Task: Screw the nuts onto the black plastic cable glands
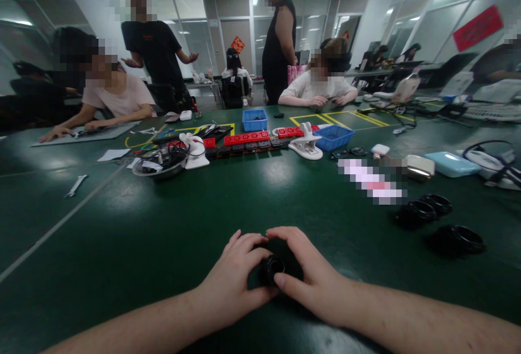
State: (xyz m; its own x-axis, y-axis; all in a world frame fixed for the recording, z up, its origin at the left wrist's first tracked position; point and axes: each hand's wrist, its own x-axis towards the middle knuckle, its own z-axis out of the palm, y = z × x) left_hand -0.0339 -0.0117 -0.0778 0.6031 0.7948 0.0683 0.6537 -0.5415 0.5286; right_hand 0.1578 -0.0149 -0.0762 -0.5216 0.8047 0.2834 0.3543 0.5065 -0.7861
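Observation:
Between my hands, low on the green table, is a small black ring-shaped part (269, 277) with a round hole facing up towards me. My left hand (234, 270) curves around its left side, thumb below and index finger above. My right hand (311, 275) closes from the other side, its thumb tip at the edge of the hole. The fingertips of both hands nearly meet behind the part. To the right lie bulkier black ring-shaped parts (459, 240), two of them close together (419, 212).
Farther back stand a metal bowl of black pieces (163, 169), a row of red blocks (246, 137), white clip stands (307, 145) and blue bins (254, 119). A wrench (76, 185) lies left; a light-blue case (451, 164) lies right. Several people sit or stand beyond.

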